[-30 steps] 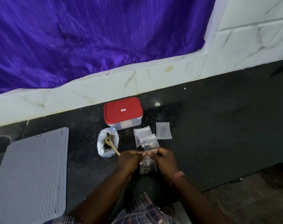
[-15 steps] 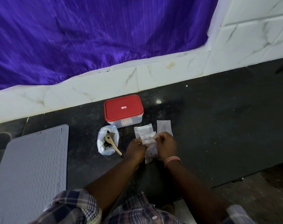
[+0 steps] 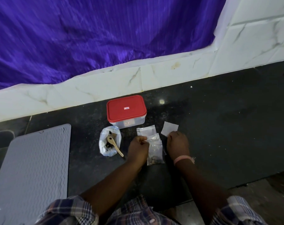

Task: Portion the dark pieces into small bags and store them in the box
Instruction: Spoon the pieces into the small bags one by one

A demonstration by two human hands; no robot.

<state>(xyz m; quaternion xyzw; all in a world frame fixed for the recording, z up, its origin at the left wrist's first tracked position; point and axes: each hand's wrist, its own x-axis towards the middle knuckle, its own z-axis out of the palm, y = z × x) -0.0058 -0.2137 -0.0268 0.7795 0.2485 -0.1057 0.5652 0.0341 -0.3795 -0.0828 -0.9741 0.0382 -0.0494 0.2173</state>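
Nearest you, your checked sleeves (image 3: 69, 210) frame the bottom of the view and both forearms reach forward over the dark counter (image 3: 219, 127). Your left hand (image 3: 138, 148) is curled, its fingertips pinching the left edge of a small clear bag (image 3: 155, 153) that lies flat on the counter with dark pieces (image 3: 154, 159) gathered at its near end. Your right hand (image 3: 177, 145), with a pink band (image 3: 182, 159) at the wrist, is curled too and sits just right of that bag; whether its fingers pinch the empty bag (image 3: 169, 129) that shows just beyond the knuckles, you cannot tell from here. Another small clear bag (image 3: 146, 130) lies partly under the filled one, just beyond your left hand. To the left of your hands stands an open white pouch (image 3: 109, 142) holding more dark pieces, with a wooden spoon (image 3: 115, 146) resting in it, handle pointing toward you. Further left lies a grey ridged mat (image 3: 34, 168). Behind the pouch and bags sits the box (image 3: 126, 111), its red lid on, close to the white tiled wall (image 3: 170, 75). Above the tiles hangs a purple cloth (image 3: 97, 33).
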